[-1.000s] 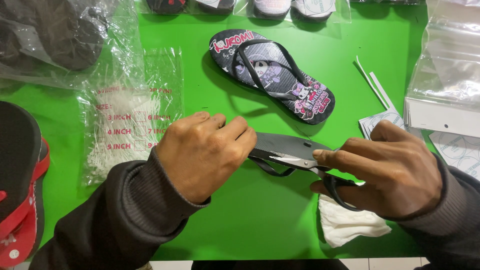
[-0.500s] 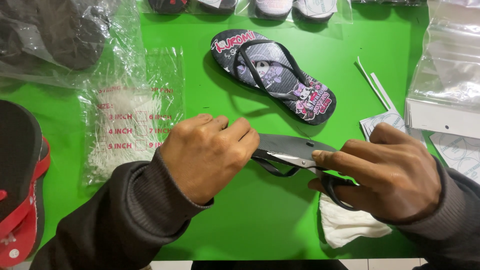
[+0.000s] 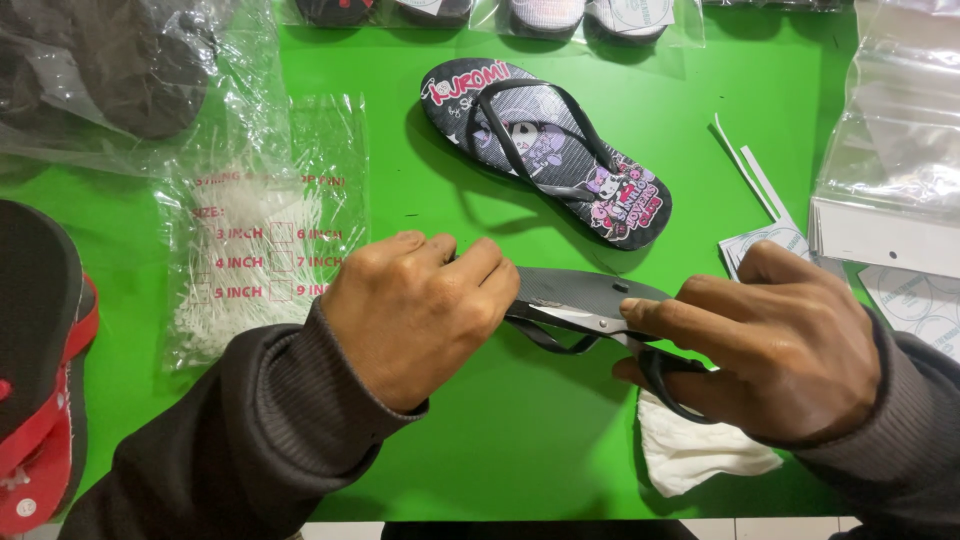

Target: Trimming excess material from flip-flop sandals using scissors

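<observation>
Holding a dark flip-flop [image 3: 590, 292] sideways above the green counter [image 3: 480, 440], the left hand [image 3: 415, 315] pinches its left end while the right hand [image 3: 770, 350] pushes scissors [image 3: 600, 322] in, fingers closed around the handles.

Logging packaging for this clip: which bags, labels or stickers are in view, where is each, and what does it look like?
Clear bag of white ties: left of the left hand, red print.
Clear bag of dark footwear: top left, crinkled.
Clear bags with white card inserts: right edge, stacked.
Round white stickers on a sheet: above the right hand.
Bagged footwear row: top edge, mostly cropped.
</observation>
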